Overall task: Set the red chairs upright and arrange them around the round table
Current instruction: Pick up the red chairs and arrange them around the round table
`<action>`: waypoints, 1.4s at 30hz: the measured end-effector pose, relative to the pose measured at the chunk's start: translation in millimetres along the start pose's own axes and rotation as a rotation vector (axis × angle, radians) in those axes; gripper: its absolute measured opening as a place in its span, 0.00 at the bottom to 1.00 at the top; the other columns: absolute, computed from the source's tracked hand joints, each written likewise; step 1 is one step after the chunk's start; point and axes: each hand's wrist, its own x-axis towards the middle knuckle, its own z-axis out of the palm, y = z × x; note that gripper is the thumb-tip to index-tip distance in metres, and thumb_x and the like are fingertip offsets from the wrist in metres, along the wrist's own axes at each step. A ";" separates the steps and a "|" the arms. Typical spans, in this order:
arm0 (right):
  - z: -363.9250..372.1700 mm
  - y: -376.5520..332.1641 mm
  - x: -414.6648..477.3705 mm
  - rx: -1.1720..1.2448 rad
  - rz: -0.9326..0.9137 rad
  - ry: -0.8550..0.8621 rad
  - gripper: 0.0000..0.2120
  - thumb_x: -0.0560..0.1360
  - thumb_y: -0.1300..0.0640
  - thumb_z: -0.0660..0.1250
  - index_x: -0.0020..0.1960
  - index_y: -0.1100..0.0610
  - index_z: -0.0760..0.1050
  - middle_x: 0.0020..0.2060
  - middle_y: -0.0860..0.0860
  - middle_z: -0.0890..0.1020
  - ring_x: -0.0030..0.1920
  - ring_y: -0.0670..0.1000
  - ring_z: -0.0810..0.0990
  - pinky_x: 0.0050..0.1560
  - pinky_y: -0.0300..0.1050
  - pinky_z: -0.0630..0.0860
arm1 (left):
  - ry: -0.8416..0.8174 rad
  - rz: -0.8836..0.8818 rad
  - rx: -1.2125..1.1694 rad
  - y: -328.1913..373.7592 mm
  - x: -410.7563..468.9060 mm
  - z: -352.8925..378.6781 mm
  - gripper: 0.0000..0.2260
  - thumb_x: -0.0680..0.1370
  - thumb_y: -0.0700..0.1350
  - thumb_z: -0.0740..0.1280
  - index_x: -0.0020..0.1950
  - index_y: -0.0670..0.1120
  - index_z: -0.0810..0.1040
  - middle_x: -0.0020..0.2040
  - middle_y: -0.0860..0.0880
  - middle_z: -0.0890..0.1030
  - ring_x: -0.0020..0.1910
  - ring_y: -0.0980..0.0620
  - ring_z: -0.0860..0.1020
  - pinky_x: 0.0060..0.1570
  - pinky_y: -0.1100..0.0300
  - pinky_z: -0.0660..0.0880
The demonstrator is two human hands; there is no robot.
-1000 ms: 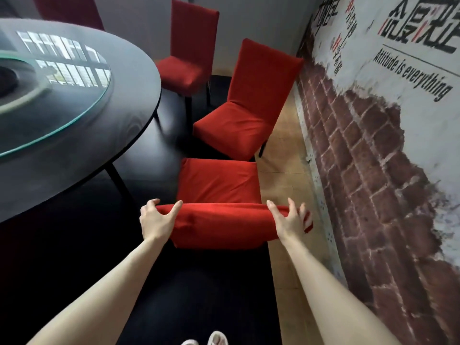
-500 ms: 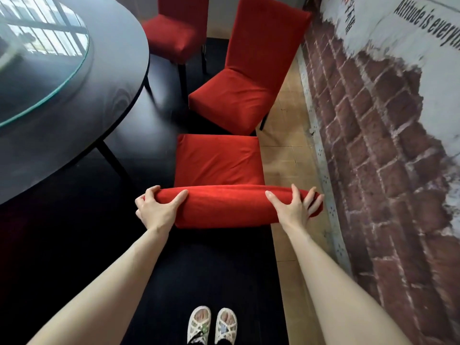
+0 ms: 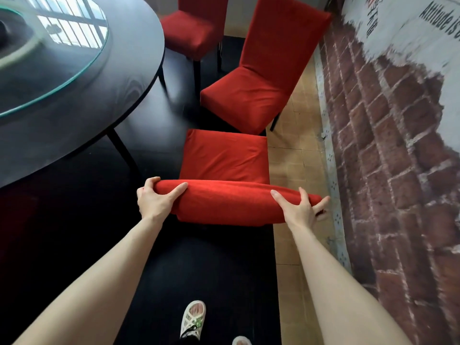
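The dark round table (image 3: pixel 74 115) fills the upper left, and a brick wall (image 3: pixel 398 170) runs down the right edge. Three red chairs stand upright: the nearest chair (image 3: pixel 224 155) at centre, a second chair (image 3: pixel 254 95) above it, and a third chair (image 3: pixel 194 28) at top centre. The left hand (image 3: pixel 155 201) and right hand (image 3: pixel 302 210) grip the top of the nearest chair's backrest, one at each end.

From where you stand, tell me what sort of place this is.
Probably a restaurant's private dining room: a round black wooden table carries a glass turntable, red fabric-covered chairs stand beside it, and the brick-patterned wall bears a printed slogan.
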 end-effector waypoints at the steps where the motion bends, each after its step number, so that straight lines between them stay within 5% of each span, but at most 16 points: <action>1: 1.0 0.9 0.4 -0.011 -0.008 0.004 0.44 0.63 0.29 0.72 0.74 0.44 0.65 0.77 0.48 0.37 0.76 0.64 0.38 0.66 0.69 0.64 | 0.005 0.006 0.006 -0.4 -0.1 -0.3 0.35 0.64 0.62 0.78 0.66 0.50 0.74 0.63 0.44 0.72 0.62 0.46 0.73 0.61 0.58 0.69; 5: 2.1 6.1 2.4 -0.026 -0.039 0.035 0.39 0.63 0.28 0.71 0.68 0.47 0.70 0.74 0.47 0.45 0.72 0.62 0.49 0.63 0.64 0.70 | 0.035 0.024 0.013 -2.1 -4.9 2.4 0.32 0.64 0.62 0.78 0.64 0.50 0.76 0.61 0.44 0.72 0.61 0.46 0.74 0.61 0.59 0.68; 19: -4.3 29.8 -8.9 -0.034 -0.090 0.012 0.38 0.62 0.27 0.70 0.64 0.47 0.70 0.71 0.47 0.49 0.69 0.61 0.53 0.60 0.64 0.72 | 0.088 0.016 0.028 -17.3 -37.8 -3.0 0.31 0.65 0.61 0.78 0.62 0.49 0.76 0.60 0.43 0.73 0.60 0.45 0.74 0.61 0.57 0.69; 42: -44.8 82.1 -21.8 -0.012 -0.236 -0.120 0.34 0.66 0.32 0.72 0.66 0.48 0.70 0.73 0.47 0.47 0.72 0.60 0.49 0.62 0.57 0.68 | 0.211 -0.095 -0.073 -59.3 -152.4 -1.8 0.31 0.65 0.61 0.78 0.62 0.49 0.75 0.61 0.45 0.71 0.60 0.46 0.74 0.58 0.59 0.69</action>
